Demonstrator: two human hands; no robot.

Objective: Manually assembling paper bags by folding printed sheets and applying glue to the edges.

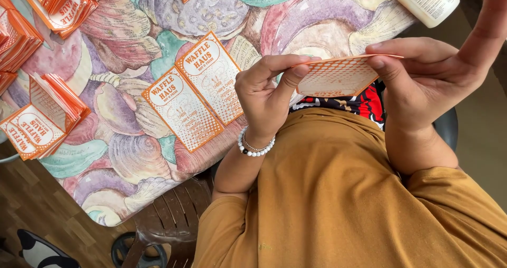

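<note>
Both hands hold one orange and white paper sleeve (338,77) in front of my body, above the table's near edge. My left hand (266,96), with a white bead bracelet on the wrist, pinches its left end between thumb and fingers. My right hand (428,78) grips its right end, thumb under and fingers on top. The sleeve is flattened and seen nearly edge-on, its dotted face towards me. Two more flat sleeves (198,91) lie side by side on the table, just left of my left hand.
The table (132,157) wears a cloth with a shell pattern. Stacks of the same orange sleeves (39,115) stand at its left and far-left edge. A white bottle (429,1) lies at the far right. A brown plastic chair (169,215) stands under the near edge.
</note>
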